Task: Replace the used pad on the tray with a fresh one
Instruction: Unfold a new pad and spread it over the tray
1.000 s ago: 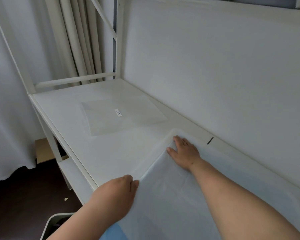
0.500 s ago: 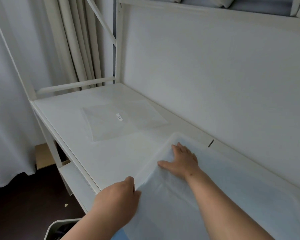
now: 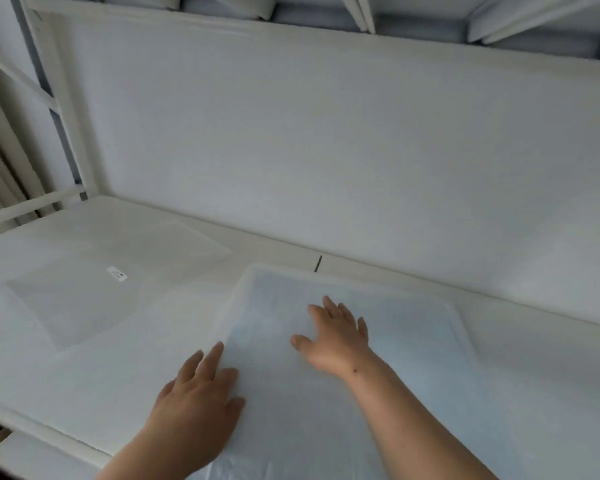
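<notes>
Both hands lie flat on the fresh pad (image 3: 413, 358) in the tray (image 3: 238, 299) at five o'clock on the worktop (image 3: 84, 358) — left hand (image 3: 196, 403) near its edge, right hand (image 3: 336, 336) mid-sheet, fingers straight, gripping nothing — probably smoothing it down.

One head-worn view looks forward and down, close over the white shelf (image 3: 84, 358)

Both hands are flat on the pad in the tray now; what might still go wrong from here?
1. The left hand presses the pad at the tray's near-left edge; the sheet may ride up the rim there instead of lying flat.
2. With the right hand only pressing, with no grip, a sweep could drag and wrinkle the thin pad.
3. The pad's right end is out of view, so its fit there is unchecked.
</notes>
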### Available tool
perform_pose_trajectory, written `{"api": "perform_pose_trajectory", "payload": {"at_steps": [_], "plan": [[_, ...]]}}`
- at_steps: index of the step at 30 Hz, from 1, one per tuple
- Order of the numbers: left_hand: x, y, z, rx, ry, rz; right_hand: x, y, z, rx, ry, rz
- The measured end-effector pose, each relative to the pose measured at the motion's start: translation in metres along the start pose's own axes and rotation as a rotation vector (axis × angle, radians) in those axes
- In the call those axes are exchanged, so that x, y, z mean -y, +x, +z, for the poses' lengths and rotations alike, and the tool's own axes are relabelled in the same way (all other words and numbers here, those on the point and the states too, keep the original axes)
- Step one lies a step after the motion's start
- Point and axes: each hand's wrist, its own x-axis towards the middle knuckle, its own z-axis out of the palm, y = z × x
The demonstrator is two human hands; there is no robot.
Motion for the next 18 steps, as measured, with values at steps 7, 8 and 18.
{"api": "perform_pose_trajectory", "payload": {"at_steps": [7,8,18], "plan": [[0.002,0.024,0.012,0.009,0.009,0.065,-0.099,-0.049,-0.009,-0.035,-0.039,0.422],[0.0,0.028,0.015,0.028,0.025,0.091,-0.108,-0.057,-0.005,-0.035,-0.031,0.453],[0.005,0.047,0.015,0.159,0.204,0.113,-0.117,-0.076,0.014,-0.061,-0.023,0.49]]}}
